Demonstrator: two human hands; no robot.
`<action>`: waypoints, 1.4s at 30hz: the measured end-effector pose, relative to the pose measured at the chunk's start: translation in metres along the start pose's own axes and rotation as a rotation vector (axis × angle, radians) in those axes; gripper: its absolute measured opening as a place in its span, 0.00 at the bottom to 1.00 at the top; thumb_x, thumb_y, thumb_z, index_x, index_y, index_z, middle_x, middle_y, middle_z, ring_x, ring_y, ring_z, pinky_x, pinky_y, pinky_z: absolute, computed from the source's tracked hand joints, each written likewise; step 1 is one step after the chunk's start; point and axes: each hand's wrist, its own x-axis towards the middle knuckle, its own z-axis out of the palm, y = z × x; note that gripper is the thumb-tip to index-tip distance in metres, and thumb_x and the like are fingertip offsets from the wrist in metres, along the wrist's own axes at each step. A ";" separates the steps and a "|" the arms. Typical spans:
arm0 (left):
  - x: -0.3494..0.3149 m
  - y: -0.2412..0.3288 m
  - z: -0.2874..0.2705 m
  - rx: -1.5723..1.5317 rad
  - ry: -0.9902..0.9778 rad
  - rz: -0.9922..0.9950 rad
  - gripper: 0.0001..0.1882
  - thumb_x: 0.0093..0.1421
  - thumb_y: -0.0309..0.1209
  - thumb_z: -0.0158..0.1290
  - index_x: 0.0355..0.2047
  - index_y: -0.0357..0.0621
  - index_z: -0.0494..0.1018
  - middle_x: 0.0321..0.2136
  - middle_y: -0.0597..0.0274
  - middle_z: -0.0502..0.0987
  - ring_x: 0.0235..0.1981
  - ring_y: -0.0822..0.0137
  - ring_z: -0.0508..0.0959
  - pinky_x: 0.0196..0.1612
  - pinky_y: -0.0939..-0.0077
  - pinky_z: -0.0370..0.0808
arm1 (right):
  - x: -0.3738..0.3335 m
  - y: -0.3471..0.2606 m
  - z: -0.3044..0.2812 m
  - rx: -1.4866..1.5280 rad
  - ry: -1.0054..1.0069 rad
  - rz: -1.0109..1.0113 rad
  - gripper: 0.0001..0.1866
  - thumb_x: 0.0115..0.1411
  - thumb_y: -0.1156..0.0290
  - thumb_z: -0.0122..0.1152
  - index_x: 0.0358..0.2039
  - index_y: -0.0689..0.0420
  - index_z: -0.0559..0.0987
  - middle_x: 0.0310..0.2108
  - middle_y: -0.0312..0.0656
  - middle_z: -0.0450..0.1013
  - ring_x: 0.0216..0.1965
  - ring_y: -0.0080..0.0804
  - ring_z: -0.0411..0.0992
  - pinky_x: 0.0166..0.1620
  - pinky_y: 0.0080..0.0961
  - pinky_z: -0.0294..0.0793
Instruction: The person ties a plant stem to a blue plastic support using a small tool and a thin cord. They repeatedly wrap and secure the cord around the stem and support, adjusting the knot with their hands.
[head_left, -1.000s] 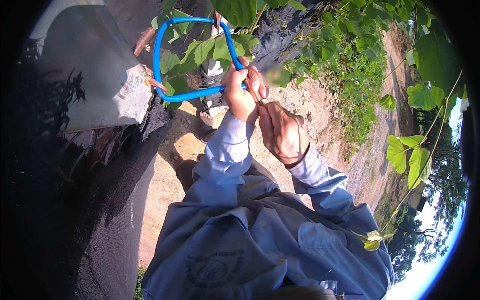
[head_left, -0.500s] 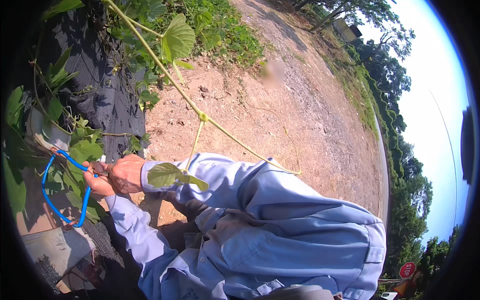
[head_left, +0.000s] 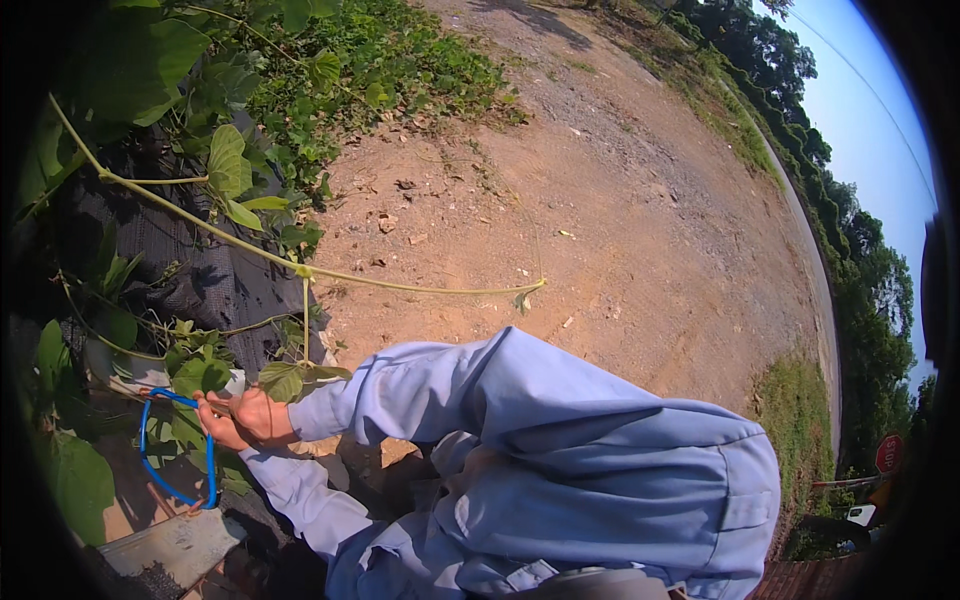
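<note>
My left hand [head_left: 226, 432] is closed on a loop of blue cord or tubing [head_left: 211, 465] at the left; I cannot tell which. The loop hangs in a rough four-sided shape beside green leaves. Right against the left hand is my right hand [head_left: 264, 412], its fingers curled; what they hold, if anything, is hidden. A long pale-green vine [head_left: 400, 287] crosses above both hands. Its side stem carries a leaf [head_left: 283, 380] close to my right cuff. Light blue sleeves [head_left: 400, 385] cover both arms.
Black mesh cloth [head_left: 170, 235] lies under vines at the left. A pale flat slab [head_left: 175, 548] sits below the loop. Low green plants [head_left: 400, 75] edge bare dirt [head_left: 600, 230]. At the far right stand trees [head_left: 880, 270] and a red octagonal sign [head_left: 888, 454].
The whole view has shifted. My hands and the blue loop now appear lower and further right, still together. The long vine has dropped and lies flatter across the picture.
</note>
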 end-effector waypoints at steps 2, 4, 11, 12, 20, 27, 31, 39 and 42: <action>0.003 -0.010 -0.002 -0.624 -0.011 -0.575 0.16 0.56 0.29 0.57 0.42 0.31 0.73 0.34 0.52 0.76 0.35 0.60 0.76 0.38 0.69 0.74 | 0.003 -0.002 -0.004 -0.003 -0.005 0.020 0.10 0.51 0.68 0.56 0.30 0.63 0.76 0.21 0.51 0.71 0.24 0.48 0.74 0.25 0.39 0.71; -0.001 0.054 0.002 -0.870 0.007 -0.994 0.14 0.57 0.31 0.56 0.40 0.33 0.72 0.27 0.58 0.73 0.28 0.65 0.74 0.33 0.71 0.73 | -0.005 0.005 -0.013 -0.026 -0.004 0.080 0.11 0.50 0.68 0.57 0.29 0.63 0.76 0.19 0.52 0.71 0.22 0.49 0.74 0.24 0.40 0.71; -0.003 -0.041 -0.013 -0.375 -0.207 -0.347 0.17 0.63 0.40 0.50 0.39 0.35 0.72 0.27 0.60 0.74 0.27 0.67 0.73 0.32 0.71 0.72 | 0.018 -0.022 -0.005 0.037 0.034 0.061 0.11 0.49 0.67 0.58 0.25 0.63 0.76 0.17 0.54 0.71 0.21 0.52 0.74 0.23 0.43 0.71; -0.010 -0.036 -0.002 -0.495 -0.211 -0.464 0.17 0.64 0.40 0.48 0.38 0.36 0.72 0.27 0.60 0.73 0.27 0.68 0.73 0.32 0.71 0.72 | 0.015 -0.018 -0.013 0.041 0.056 0.070 0.11 0.50 0.67 0.58 0.25 0.63 0.76 0.17 0.54 0.71 0.21 0.52 0.74 0.23 0.43 0.71; -0.001 0.061 -0.001 -0.446 -0.203 -0.592 0.18 0.66 0.32 0.42 0.19 0.39 0.67 0.15 0.63 0.68 0.19 0.66 0.70 0.26 0.70 0.67 | -0.025 0.021 0.012 0.025 0.156 -0.078 0.11 0.55 0.69 0.56 0.36 0.61 0.72 0.16 0.48 0.69 0.19 0.50 0.71 0.20 0.41 0.67; 0.008 0.098 -0.020 -0.707 -0.123 -1.024 0.16 0.63 0.32 0.43 0.18 0.39 0.66 0.15 0.62 0.67 0.18 0.67 0.69 0.21 0.70 0.64 | -0.037 0.009 0.000 0.047 -0.055 0.086 0.12 0.63 0.63 0.53 0.37 0.60 0.72 0.22 0.51 0.69 0.26 0.52 0.71 0.28 0.42 0.68; -0.017 0.043 0.004 -0.734 -0.083 -0.880 0.16 0.65 0.39 0.44 0.21 0.47 0.67 0.13 0.67 0.65 0.09 0.72 0.63 0.08 0.76 0.56 | -0.052 0.003 -0.072 0.073 -0.225 0.061 0.08 0.63 0.70 0.56 0.39 0.61 0.74 0.31 0.49 0.71 0.33 0.50 0.73 0.32 0.37 0.71; -0.011 0.070 -0.010 -0.676 -0.102 -0.897 0.11 0.59 0.33 0.48 0.20 0.45 0.70 0.17 0.70 0.66 0.17 0.77 0.62 0.18 0.79 0.57 | -0.056 0.013 -0.075 0.985 -0.033 0.678 0.08 0.60 0.73 0.61 0.36 0.64 0.75 0.30 0.43 0.76 0.30 0.34 0.78 0.32 0.25 0.79; -0.006 0.077 -0.009 -0.696 -0.081 -0.970 0.15 0.57 0.34 0.48 0.16 0.43 0.68 0.13 0.70 0.64 0.16 0.76 0.62 0.20 0.75 0.57 | -0.056 0.027 -0.072 1.177 -0.002 0.727 0.05 0.59 0.77 0.60 0.35 0.62 0.75 0.30 0.44 0.76 0.29 0.36 0.78 0.29 0.27 0.80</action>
